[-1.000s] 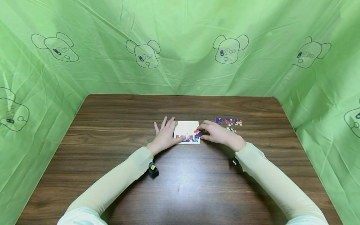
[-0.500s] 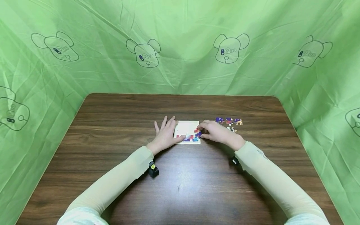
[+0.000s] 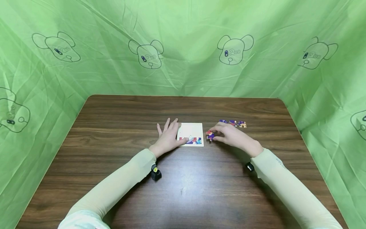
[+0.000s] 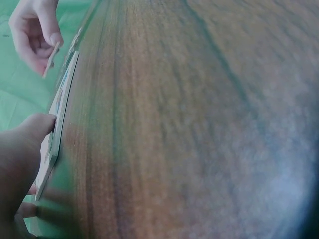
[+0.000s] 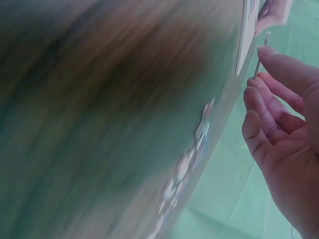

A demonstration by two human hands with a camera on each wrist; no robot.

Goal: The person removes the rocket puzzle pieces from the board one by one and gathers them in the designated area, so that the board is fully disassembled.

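Observation:
A small white-framed puzzle board (image 3: 192,129) lies mid-table in the head view, with colourful pieces (image 3: 198,140) along its near side. My left hand (image 3: 168,138) rests at its left edge, fingers spread and fairly straight, the thumb (image 4: 42,124) over the board's near corner. Just right of the board, my right hand (image 3: 230,134) pinches a red and purple jigsaw piece (image 3: 210,136) between thumb and fingers. Seen edge-on in the left wrist view, that thin piece (image 4: 51,60) is held up beyond the board's end.
Several loose jigsaw pieces (image 3: 242,124) lie on the wooden table (image 3: 137,111) behind the right hand, which covers some of them. They also show as a row of pieces (image 5: 184,164) in the right wrist view. A green curtain (image 3: 188,63) surrounds the table's back and sides.
The right hand has moved right, off the board's right edge, carrying the red and purple jigsaw piece. It now covers part of the loose pieces. The left hand has stayed in place.

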